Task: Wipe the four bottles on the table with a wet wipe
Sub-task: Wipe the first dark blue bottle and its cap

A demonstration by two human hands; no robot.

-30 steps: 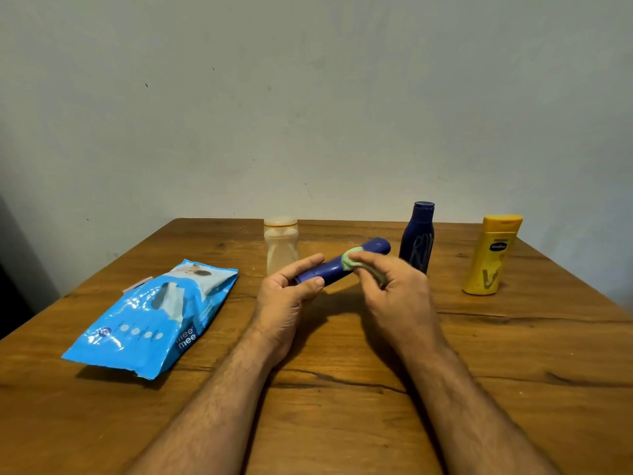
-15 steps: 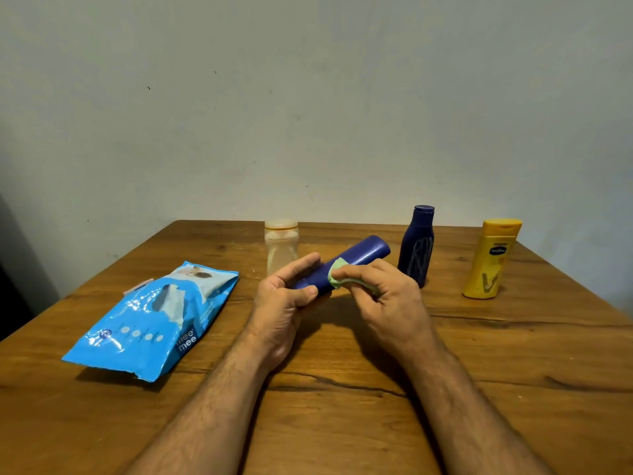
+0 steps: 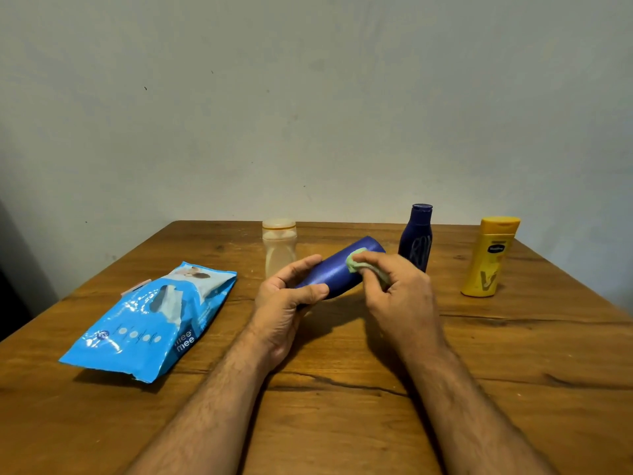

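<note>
The blue bottle [image 3: 337,270] is a smooth, dark blue cylinder with a faint sheen along its side. It is held above the bench [image 3: 479,354], tilted, with its far end pointing up and away to the right. The left hand [image 3: 286,303] grips its near end, thumb across the front and fingers curled behind. The right hand [image 3: 394,286] pinches a small, crumpled, pale green wipe [image 3: 356,260] and presses it against the upper side of the bottle, near its far end.

There are four bottles in all. Besides the one in the hands, three stand upright toward the back of the bench: a pale, translucent bottle [image 3: 279,248] with a cream cap behind the left hand, a dark blue bottle [image 3: 416,238] with a narrow neck just behind the right hand, and a yellow bottle [image 3: 488,257] well apart at the right. The dark blue one carries some marking on its front, though it is too blurred to read.

One pack of wipes [image 3: 147,320], bright blue and glossy, lies flat on the left side of the bench, with a white sheet showing at its opening. There is one wipe in use and two hands, both busy on the same bottle.
</note>
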